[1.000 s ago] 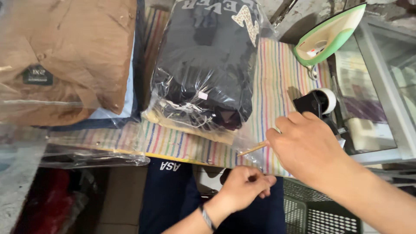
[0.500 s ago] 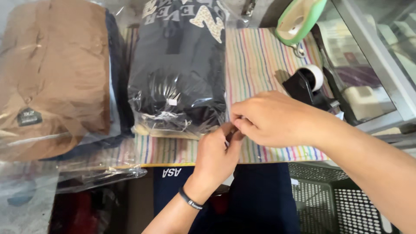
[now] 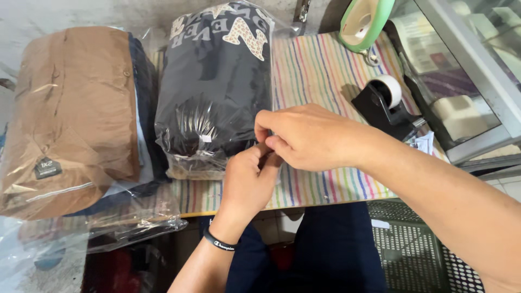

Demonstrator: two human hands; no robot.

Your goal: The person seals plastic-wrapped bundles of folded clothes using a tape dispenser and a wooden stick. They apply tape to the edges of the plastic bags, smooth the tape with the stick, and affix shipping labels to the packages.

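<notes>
A striped cloth (image 3: 325, 76) in many colours is spread over the work surface and everything else is laid on it or beside it. At far left a tan folded garment in a clear bag (image 3: 65, 114) is seen, stacked over a dark blue one whose edge shows along its right side; a small dark tag is fixed near its lower left corner. Just right of it, touching or nearly so, a black folded garment in a clear plastic bag (image 3: 217, 81) is laid lengthwise, pale lettering at its far end, the bag's loose near end bunched and glossy. The right hand (image 3: 304, 135) is brought in from the right, forearm crossing the lower right of the view, fingers curled narrow and pinched together at the bag's near right corner. The left hand (image 3: 249, 179) is raised from below, a black wristband on the wrist, thumb and fingertips closed against the right hand's fingers at the same corner. Whether a strip of tape or only the plastic film is pinched between them cannot be told; the contact spot is hidden by the fingers. Well to the right, a black tape dispenser (image 3: 385, 106) with a pale roll is set on the cloth. Beyond it, at the top edge, a green-and-white iron (image 3: 366, 21) is stood. A glass-topped case (image 3: 467, 81) is seen at far right.
</notes>
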